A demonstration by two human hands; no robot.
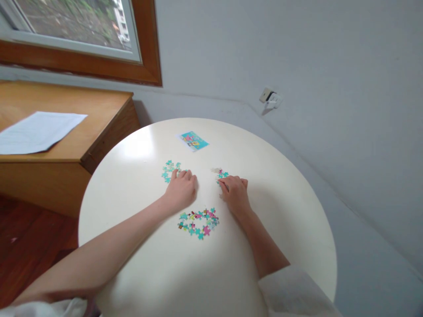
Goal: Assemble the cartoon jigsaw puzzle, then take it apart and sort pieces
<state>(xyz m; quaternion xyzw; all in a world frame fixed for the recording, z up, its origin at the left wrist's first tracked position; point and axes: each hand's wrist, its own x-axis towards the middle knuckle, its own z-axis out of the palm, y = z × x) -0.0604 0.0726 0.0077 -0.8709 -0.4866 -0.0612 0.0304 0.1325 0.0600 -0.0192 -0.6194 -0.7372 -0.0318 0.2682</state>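
Note:
Over the near right side of a cluster of turquoise jigsaw pieces (165, 175) lies my left hand (181, 188), its fingers curled down. Whatever is under those fingertips is hidden. My right hand (236, 196) pinches at the edge of a smaller group of turquoise, pink and pale jigsaw pieces (223, 174). A small piece seems to be between its thumb and forefinger, mostly covered. Closer to me, between my forearms, a rough ring of mixed pink, turquoise and yellow jigsaw pieces (206, 230) lies loose.
A picture card (194, 141) with a turquoise background lies toward the back of the round white table (284, 220). To the left stands a wooden cabinet (109, 103) with white paper (39, 132) on top. A wall socket with a plug (272, 100) is behind the table.

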